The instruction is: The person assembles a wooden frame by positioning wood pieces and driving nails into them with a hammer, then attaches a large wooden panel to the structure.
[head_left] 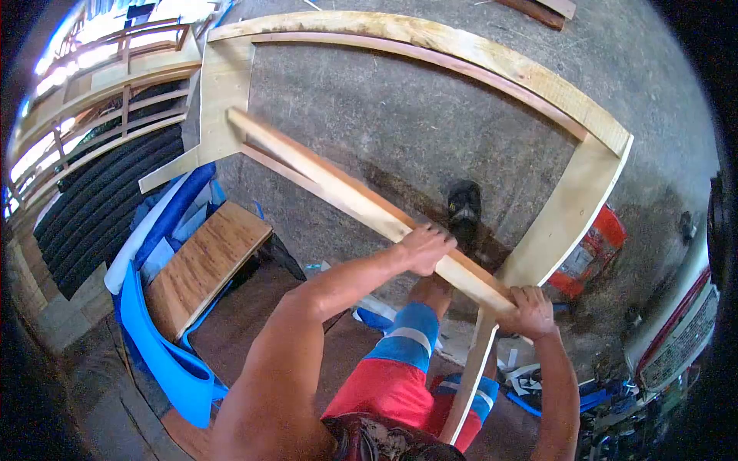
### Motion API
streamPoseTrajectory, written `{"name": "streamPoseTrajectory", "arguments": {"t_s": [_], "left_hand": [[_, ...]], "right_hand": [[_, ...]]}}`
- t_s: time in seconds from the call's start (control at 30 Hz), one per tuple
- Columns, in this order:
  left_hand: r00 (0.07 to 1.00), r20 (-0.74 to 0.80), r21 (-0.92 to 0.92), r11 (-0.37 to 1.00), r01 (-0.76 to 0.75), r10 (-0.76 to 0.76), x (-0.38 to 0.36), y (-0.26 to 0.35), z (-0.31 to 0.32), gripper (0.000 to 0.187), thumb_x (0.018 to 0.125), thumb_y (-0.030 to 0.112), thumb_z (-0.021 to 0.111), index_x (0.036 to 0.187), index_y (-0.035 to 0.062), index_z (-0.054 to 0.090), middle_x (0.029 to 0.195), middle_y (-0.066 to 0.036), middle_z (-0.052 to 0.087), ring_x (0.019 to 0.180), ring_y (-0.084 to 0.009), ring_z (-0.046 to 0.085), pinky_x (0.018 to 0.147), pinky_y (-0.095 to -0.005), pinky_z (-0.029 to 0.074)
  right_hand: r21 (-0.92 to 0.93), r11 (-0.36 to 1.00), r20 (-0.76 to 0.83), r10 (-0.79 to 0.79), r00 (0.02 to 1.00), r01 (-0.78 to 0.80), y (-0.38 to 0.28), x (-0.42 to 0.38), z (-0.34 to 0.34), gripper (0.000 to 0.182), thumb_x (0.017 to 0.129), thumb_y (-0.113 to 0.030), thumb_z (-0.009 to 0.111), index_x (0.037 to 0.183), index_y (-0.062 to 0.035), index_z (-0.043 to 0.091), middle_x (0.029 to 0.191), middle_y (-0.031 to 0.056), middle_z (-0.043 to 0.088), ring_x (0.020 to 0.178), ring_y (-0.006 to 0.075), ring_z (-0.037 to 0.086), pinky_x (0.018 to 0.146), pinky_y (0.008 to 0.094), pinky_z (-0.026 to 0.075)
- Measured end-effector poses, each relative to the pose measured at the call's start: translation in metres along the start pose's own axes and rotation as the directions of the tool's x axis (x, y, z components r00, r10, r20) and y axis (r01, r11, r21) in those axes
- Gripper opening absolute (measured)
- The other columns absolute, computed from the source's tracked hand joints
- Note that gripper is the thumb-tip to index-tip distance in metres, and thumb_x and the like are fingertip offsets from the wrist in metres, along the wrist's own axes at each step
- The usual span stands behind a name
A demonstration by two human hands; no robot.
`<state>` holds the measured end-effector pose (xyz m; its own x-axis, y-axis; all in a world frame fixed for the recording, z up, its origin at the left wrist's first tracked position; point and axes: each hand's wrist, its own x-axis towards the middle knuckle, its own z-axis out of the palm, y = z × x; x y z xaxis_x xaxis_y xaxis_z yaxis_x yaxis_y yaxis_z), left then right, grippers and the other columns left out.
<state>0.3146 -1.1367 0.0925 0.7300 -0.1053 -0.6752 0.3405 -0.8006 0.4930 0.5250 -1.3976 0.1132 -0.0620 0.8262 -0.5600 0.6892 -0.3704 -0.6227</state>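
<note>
A pale wooden plank (pixel 350 196) runs slantwise across the near side of a large wooden frame (pixel 423 29). My left hand (pixel 427 247) is wrapped over the plank around its nearer half, knuckles up. At the plank's near right end, my right hand (pixel 532 311) grips it, close beside the frame's wide right side panel (pixel 565 203). The plank's far end overlaps the left side panel (pixel 224 96) in this view. A thinner rail (pixel 280 167) of the frame shows just below the plank. My palms and the undersides of my fingers are hidden.
A shoe (pixel 465 203) stands on the concrete floor within the frame. To the left lie a plywood board (pixel 207 269), blue sheet material (pixel 157 346) and black ribbed material (pixel 115 200). A red object (pixel 603 238) sits beyond the right panel, near a grilled appliance (pixel 680 338).
</note>
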Motion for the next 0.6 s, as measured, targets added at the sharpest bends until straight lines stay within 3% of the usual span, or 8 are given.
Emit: {"name": "streamPoseTrajectory", "arguments": {"t_s": [0.1, 0.13, 0.33, 0.43, 0.47, 0.5, 0.53, 0.6], "left_hand": [[0.985, 0.089, -0.044, 0.987, 0.152, -0.148, -0.013, -0.008, 0.006, 0.045, 0.065, 0.013, 0.066, 0.107, 0.0027, 0.051, 0.101, -0.021, 0.059, 0.101, -0.0360, 0.057, 0.090, -0.0466, 0.042], [0.987, 0.053, -0.057, 0.986, 0.154, -0.151, -0.019, -0.018, 0.017, 0.048, 0.065, 0.013, 0.067, 0.108, 0.0028, 0.050, 0.103, -0.021, 0.059, 0.102, -0.0365, 0.057, 0.091, -0.0471, 0.042], [0.941, 0.156, -0.005, 0.952, 0.306, -0.301, -0.038, -0.063, 0.034, 0.051, 0.067, 0.012, 0.067, 0.115, 0.0046, 0.049, 0.108, -0.021, 0.059, 0.106, -0.0372, 0.056, 0.094, -0.0469, 0.042], [0.867, 0.345, -0.119, 0.900, 0.420, -0.360, -0.009, -0.066, 0.045, 0.059, 0.069, 0.010, 0.068, 0.125, 0.0059, 0.048, 0.121, -0.019, 0.056, 0.114, -0.0342, 0.053, 0.098, -0.0430, 0.042], [0.954, 0.123, -0.141, 0.947, 0.289, -0.273, -0.012, -0.074, 0.064, 0.053, 0.073, 0.002, 0.061, 0.124, 0.0074, 0.050, 0.112, -0.020, 0.061, 0.103, -0.0325, 0.060, 0.087, -0.0425, 0.049], [0.899, 0.239, -0.112, 0.909, 0.401, -0.367, 0.001, -0.066, 0.047, 0.058, 0.072, 0.002, 0.064, 0.127, 0.0082, 0.048, 0.118, -0.019, 0.058, 0.108, -0.0330, 0.057, 0.092, -0.0434, 0.046], [0.950, 0.097, -0.085, 0.949, 0.304, -0.296, 0.006, -0.082, 0.066, 0.063, 0.070, 0.003, 0.068, 0.129, 0.0073, 0.046, 0.123, -0.019, 0.055, 0.114, -0.0335, 0.053, 0.096, -0.0438, 0.043], [0.943, 0.165, -0.064, 0.951, 0.303, -0.290, 0.030, -0.075, 0.042, 0.066, 0.063, 0.009, 0.073, 0.123, 0.0047, 0.047, 0.120, -0.021, 0.054, 0.114, -0.0371, 0.051, 0.098, -0.0441, 0.040]], "right_hand": [[-0.004, 0.994, -0.017, -0.111, 0.994, 0.111, -0.004, 0.025, 0.000, 0.069, 0.057, -0.048, 0.077, 0.111, -0.0088, 0.059, 0.099, 0.0122, 0.058, 0.099, 0.0316, 0.056, 0.088, 0.0458, 0.045], [-0.015, 0.992, 0.078, -0.121, 0.990, 0.123, -0.009, 0.034, 0.003, 0.068, 0.058, -0.045, 0.077, 0.112, -0.0093, 0.059, 0.100, 0.0120, 0.057, 0.103, 0.0306, 0.053, 0.089, 0.0452, 0.043], [-0.013, 0.987, 0.102, -0.160, 0.982, 0.162, -0.032, 0.083, 0.048, 0.063, 0.064, -0.041, 0.074, 0.116, -0.0091, 0.057, 0.105, 0.0115, 0.056, 0.104, 0.0290, 0.052, 0.089, 0.0421, 0.042], [0.013, 0.994, 0.116, -0.112, 0.987, 0.111, -0.018, 0.075, 0.060, 0.064, 0.072, -0.046, 0.068, 0.121, -0.0080, 0.053, 0.115, 0.0135, 0.052, 0.114, 0.0289, 0.047, 0.098, 0.0419, 0.038], [0.006, 0.997, 0.105, -0.083, 0.991, 0.083, -0.021, 0.074, 0.063, 0.056, 0.076, -0.039, 0.064, 0.121, -0.0072, 0.053, 0.118, 0.0138, 0.051, 0.115, 0.0281, 0.046, 0.100, 0.0418, 0.036], [0.045, 0.998, 0.209, 0.040, 0.977, -0.051, -0.036, 0.077, 0.036, 0.050, 0.080, -0.031, 0.058, 0.122, -0.0049, 0.052, 0.119, 0.0140, 0.050, 0.114, 0.0287, 0.046, 0.098, 0.0411, 0.037], [-0.048, 0.993, 0.148, 0.109, 0.983, -0.103, -0.035, 0.076, 0.067, 0.045, 0.082, -0.021, 0.053, 0.123, -0.0027, 0.051, 0.121, 0.0132, 0.050, 0.112, 0.0286, 0.046, 0.095, 0.0408, 0.038], [-0.081, 0.980, -0.003, 0.183, 0.983, -0.183, -0.035, 0.075, 0.068, 0.044, 0.082, -0.015, 0.049, 0.123, 0.0007, 0.049, 0.122, 0.0146, 0.050, 0.112, 0.0291, 0.048, 0.096, 0.0422, 0.037]]}}
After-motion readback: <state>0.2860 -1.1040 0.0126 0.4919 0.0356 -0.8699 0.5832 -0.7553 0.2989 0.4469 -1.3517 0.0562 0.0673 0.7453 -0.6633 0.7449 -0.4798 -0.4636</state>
